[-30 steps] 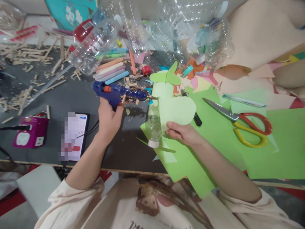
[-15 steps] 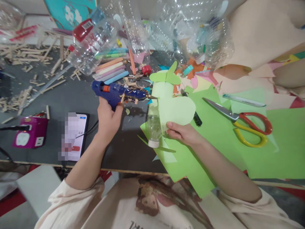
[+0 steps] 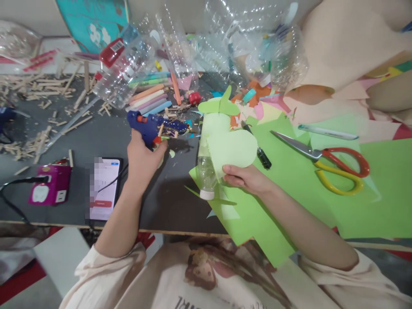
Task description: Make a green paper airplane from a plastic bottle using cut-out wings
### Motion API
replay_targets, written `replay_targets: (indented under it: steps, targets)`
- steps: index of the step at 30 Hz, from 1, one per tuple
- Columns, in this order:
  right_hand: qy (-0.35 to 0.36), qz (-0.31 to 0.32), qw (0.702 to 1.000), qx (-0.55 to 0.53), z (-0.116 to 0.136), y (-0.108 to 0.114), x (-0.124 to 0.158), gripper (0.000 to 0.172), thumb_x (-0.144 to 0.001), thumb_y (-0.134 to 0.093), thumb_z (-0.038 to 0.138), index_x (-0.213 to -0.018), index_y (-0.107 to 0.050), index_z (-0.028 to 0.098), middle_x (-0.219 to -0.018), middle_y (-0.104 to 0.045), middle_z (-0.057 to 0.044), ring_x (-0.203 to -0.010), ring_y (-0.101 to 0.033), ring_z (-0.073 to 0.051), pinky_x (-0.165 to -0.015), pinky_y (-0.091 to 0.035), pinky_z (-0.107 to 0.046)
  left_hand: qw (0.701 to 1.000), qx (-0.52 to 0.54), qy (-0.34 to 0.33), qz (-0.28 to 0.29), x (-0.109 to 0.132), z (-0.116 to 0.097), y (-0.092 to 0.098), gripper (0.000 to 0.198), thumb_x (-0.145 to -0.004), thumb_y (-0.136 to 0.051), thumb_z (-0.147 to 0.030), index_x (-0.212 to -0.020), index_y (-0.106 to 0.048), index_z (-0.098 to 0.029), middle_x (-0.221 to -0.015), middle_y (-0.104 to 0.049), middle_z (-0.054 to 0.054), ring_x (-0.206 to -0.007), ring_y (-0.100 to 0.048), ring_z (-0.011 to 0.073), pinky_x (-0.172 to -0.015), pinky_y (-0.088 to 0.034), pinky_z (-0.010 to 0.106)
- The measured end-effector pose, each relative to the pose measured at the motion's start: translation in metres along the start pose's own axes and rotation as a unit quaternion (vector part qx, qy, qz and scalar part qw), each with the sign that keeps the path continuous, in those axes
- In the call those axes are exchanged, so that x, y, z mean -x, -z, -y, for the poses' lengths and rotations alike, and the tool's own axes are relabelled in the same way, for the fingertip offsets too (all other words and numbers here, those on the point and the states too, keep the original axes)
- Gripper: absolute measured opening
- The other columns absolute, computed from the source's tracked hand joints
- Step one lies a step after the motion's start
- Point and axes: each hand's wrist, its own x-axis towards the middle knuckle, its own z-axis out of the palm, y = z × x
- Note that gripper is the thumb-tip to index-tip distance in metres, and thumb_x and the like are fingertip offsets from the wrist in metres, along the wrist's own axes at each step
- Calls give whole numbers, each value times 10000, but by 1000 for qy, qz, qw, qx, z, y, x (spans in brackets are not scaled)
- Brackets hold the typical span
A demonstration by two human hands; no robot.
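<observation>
My left hand (image 3: 144, 154) is wrapped round the handle of a blue hot glue gun (image 3: 157, 128), its nozzle pointing right and bits of wood and glue stuck to its barrel. With fingers and thumb, my right hand (image 3: 241, 177) pinches the lower end of a pale green paper piece (image 3: 233, 148) with a rounded end. That piece lies over a small clear plastic bottle (image 3: 206, 171) with a white cap, partly wrapped in pale green paper. Brighter green paper strips (image 3: 220, 105) cross at its far end. The nozzle tip is a little left of the paper.
Scissors (image 3: 317, 156) with red and yellow handles lie on green card (image 3: 289, 206), near a black pen-like tool (image 3: 264, 159). A phone (image 3: 104, 189) and a purple plug adapter (image 3: 51, 184) are at left. Wood sticks (image 3: 38, 90), coloured glue sticks (image 3: 151, 98) and clear bottles (image 3: 125, 73) crowd the back.
The glue gun has drawn back to the left, its tip now apart from the paper piece's edge. My right hand keeps its hold, almost unmoved.
</observation>
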Motion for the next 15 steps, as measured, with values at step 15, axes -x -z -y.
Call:
replay_targets:
  steps: [15]
  targets:
    - [17,24,998,-53,-2,9,-1,456,-718,-740,472,-494,-467,184,-333,-302,126,-324,-196,-17,-351,-177,-193,969,-224,21,98,-81,143,102,323,-668,-545,-520,-604,-399,-240,-399,-273,-58,-484,-568,194,-499,-197,256]
